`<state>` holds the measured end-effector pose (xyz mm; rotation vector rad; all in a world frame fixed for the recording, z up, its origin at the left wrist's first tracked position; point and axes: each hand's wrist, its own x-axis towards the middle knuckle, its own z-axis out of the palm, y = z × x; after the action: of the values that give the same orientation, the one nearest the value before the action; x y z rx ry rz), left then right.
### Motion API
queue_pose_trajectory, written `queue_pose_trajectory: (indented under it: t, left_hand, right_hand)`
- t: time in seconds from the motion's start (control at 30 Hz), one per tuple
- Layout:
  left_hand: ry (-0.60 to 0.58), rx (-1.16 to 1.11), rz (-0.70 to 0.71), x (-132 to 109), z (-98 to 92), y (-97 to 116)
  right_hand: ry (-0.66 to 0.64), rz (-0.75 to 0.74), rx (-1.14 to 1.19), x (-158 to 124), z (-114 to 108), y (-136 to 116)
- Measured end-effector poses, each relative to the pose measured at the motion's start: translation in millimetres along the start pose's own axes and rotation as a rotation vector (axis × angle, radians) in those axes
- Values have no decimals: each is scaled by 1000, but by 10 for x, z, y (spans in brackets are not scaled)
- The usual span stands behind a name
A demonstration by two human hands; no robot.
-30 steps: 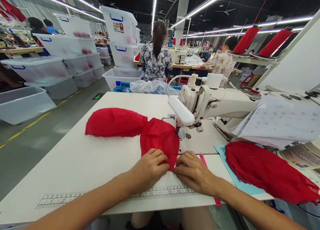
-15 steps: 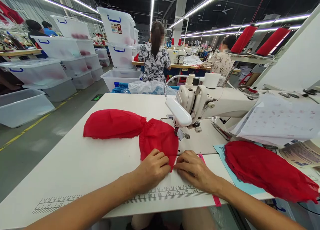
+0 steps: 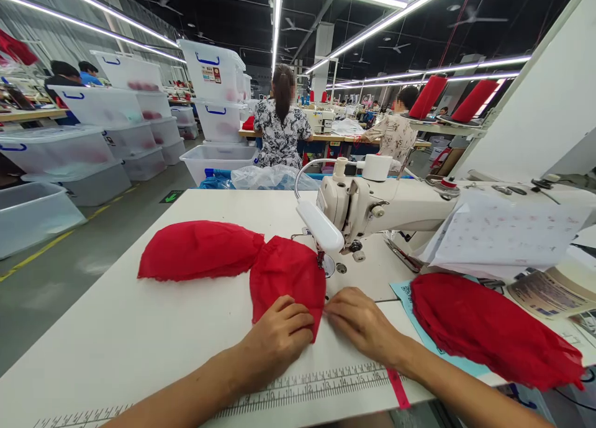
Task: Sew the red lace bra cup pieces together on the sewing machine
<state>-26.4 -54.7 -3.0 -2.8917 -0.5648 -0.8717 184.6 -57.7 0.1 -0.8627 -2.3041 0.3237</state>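
Note:
A red sheer fabric piece lies on the sewing table with its right edge at the presser foot of the white sewing machine. My left hand rests on its lower part, fingers curled and pressed together on the cloth. Against the lower right edge, my right hand pinches the fabric between thumb and fingertips, just below the needle area. A second red piece extends to the left, meeting the first at a gathered corner. The cloth under my left palm is hidden.
A red fabric bundle lies on a light blue sheet at right, near scissors and hanging paper. A printed ruler runs along the front edge. Ahead sits a co-worker; clear bins are stacked left.
The camera has tilted up slightly, so the scene sits lower and further left. My right fingertips are a little higher along the fabric edge; my left hand stays on the cloth.

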Motion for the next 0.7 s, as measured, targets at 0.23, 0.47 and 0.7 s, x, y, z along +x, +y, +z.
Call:
queue_pose_trajectory:
  t: [0.23,0.47,0.7]
  left_hand:
    - [-2,-178,-101,43,-131,-6]
    - [-143,-50,-367,350,-120,-200]
    - [-188,191,-202,430,321,-217]
  right_hand:
    - [-115,47,-252,267,-51,278]
    - [-66,108,-295,191,-105,350]
    - [12,117,-226,64,-44,382]
